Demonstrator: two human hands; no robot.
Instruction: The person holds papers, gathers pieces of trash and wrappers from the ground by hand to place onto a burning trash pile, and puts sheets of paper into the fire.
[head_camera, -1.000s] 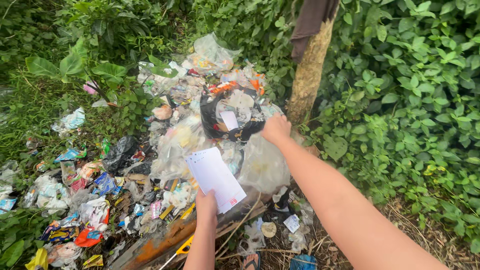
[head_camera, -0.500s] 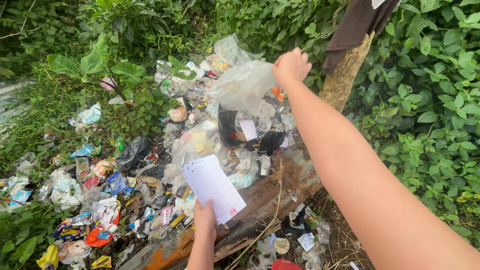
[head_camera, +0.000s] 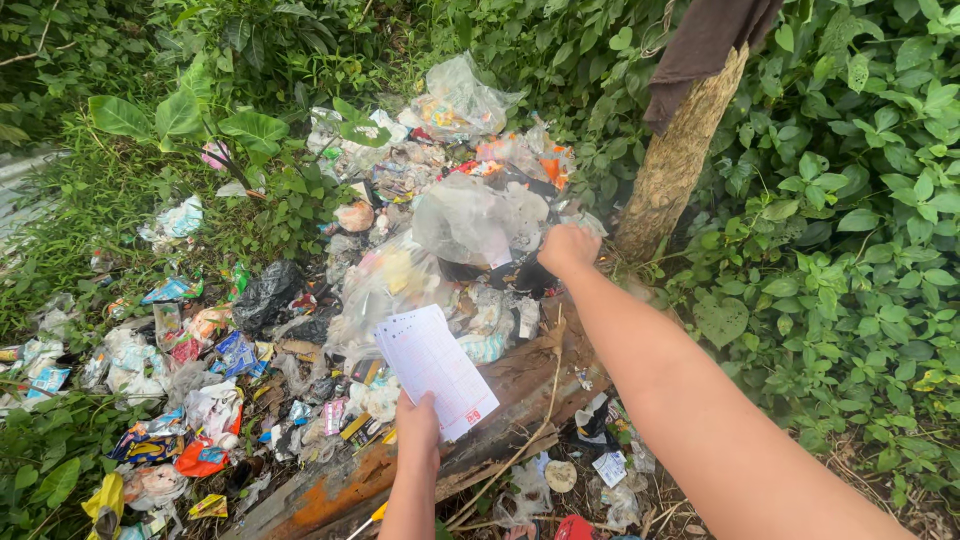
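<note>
My left hand (head_camera: 416, 420) is low in the middle of the head view and pinches the bottom edge of a white printed paper sheet (head_camera: 435, 365), held upright over a rubbish heap (head_camera: 300, 330). My right hand (head_camera: 568, 248) reaches forward as a closed fist. It grips the edge of a crumpled clear plastic bag (head_camera: 465, 215) that lies on top of the heap. A black bag (head_camera: 520, 272) with scraps sits just under that hand.
A tree trunk (head_camera: 675, 160) with a brown cloth (head_camera: 705, 45) draped on it stands right of the heap. Dense green bushes (head_camera: 850, 250) fill the right and back. A rusty orange board (head_camera: 330, 490) lies below my left hand. Wrappers and a black bag (head_camera: 265, 295) spread left.
My right hand swung the clear plastic bag up high over the heap, then came back down. The bag now rests on the pile. The paper in my left hand barely moved.
</note>
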